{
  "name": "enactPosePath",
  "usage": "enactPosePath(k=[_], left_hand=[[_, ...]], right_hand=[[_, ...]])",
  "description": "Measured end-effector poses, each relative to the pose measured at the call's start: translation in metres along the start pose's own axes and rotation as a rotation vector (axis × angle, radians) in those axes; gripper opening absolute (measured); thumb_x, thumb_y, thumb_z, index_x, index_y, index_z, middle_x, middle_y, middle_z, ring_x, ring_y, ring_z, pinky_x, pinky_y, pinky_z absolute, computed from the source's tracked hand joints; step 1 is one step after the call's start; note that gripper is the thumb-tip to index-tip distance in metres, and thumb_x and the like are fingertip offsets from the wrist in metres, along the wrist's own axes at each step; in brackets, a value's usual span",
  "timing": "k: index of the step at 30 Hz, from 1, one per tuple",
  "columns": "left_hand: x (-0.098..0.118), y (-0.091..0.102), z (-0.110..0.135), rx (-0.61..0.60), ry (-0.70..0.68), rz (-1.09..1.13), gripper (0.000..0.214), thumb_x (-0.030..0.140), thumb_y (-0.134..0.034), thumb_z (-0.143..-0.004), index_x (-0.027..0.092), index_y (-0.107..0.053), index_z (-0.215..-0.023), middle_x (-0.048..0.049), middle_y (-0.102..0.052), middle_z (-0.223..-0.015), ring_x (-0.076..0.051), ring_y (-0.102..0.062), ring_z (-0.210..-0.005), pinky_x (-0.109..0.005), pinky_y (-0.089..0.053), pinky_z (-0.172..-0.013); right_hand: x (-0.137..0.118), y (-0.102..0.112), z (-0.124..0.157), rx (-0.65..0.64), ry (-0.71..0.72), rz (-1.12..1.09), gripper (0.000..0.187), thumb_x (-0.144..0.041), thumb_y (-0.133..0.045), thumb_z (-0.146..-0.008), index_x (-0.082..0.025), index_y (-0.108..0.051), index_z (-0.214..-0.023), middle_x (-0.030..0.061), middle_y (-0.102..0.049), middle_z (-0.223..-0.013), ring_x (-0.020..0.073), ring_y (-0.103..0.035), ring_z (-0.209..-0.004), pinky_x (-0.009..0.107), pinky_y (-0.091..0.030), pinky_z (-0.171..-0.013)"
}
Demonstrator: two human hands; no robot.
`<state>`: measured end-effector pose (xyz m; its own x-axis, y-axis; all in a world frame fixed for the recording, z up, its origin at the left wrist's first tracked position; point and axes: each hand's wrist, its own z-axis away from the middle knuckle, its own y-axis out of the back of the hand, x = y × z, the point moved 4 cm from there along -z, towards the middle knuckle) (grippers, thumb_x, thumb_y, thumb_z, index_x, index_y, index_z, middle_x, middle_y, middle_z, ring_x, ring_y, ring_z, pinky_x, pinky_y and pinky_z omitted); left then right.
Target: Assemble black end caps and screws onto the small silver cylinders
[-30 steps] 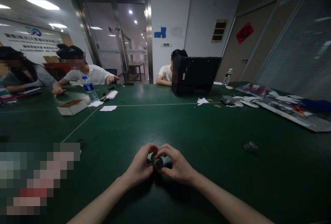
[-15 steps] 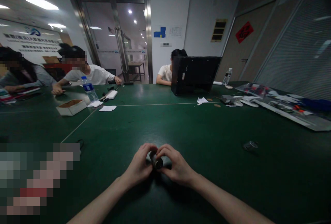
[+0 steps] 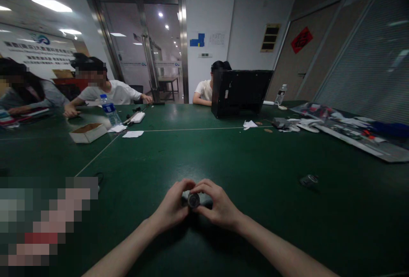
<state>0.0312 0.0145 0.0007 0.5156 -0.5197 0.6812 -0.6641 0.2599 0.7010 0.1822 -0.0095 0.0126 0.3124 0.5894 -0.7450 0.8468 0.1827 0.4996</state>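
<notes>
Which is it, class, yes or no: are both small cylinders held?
No: one cylinder is between the left hand and right hand, while the other cylinder lies apart on the green table.

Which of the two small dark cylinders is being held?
The cylinder between the left hand and right hand; the other cylinder, farther right, lies untouched on the table.

A green table (image 3: 249,157) carries an open box (image 3: 91,136), bottle (image 3: 111,113), papers (image 3: 133,134) and small cylinder (image 3: 309,180).

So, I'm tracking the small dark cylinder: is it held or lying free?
Held: the left hand and right hand curl around the cylinder, its round end visible between them.
</notes>
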Motion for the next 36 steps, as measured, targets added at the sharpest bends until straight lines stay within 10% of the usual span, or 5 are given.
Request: enactPosePath(k=[8, 16, 36], left_hand=[[0.010, 0.003, 0.000, 0.004, 0.050, 0.135, 0.052, 0.024, -0.062, -0.077, 0.022, -0.031, -0.118, -0.0021, -0.063, -0.091, -0.018, -0.063, -0.081, -0.030, -0.048, -0.072], [0.012, 0.017, 0.000, 0.196, 0.004, -0.010, 0.029, 0.030, -0.065, -0.074, 0.019, -0.048, -0.094, -0.0023, -0.060, -0.087, -0.018, -0.060, -0.077, -0.028, -0.047, -0.068], [0.018, 0.006, 0.004, 0.109, -0.270, -0.146, 0.031, 0.022, -0.070, -0.074, 0.018, -0.056, -0.101, -0.0039, -0.058, -0.085, -0.017, -0.055, -0.074, -0.026, -0.044, -0.064]], right_hand=[[0.012, 0.006, -0.006, 0.028, -0.207, -0.168, 0.029, -0.019, -0.062, -0.077, -0.018, -0.060, -0.105, 0.0043, -0.065, -0.094, 0.0167, -0.060, -0.083, 0.029, -0.046, -0.075], [0.028, 0.002, -0.005, -0.044, -0.350, -0.466, 0.029, -0.022, -0.067, -0.073, -0.016, -0.056, -0.099, 0.0051, -0.062, -0.095, 0.0168, -0.059, -0.083, 0.027, -0.047, -0.067], [0.039, -0.022, -0.001, -0.144, -0.482, -0.834, 0.048, -0.023, -0.084, -0.050, -0.018, -0.052, -0.085, -0.0014, -0.060, -0.085, 0.0160, -0.060, -0.084, 0.030, -0.043, -0.079]])
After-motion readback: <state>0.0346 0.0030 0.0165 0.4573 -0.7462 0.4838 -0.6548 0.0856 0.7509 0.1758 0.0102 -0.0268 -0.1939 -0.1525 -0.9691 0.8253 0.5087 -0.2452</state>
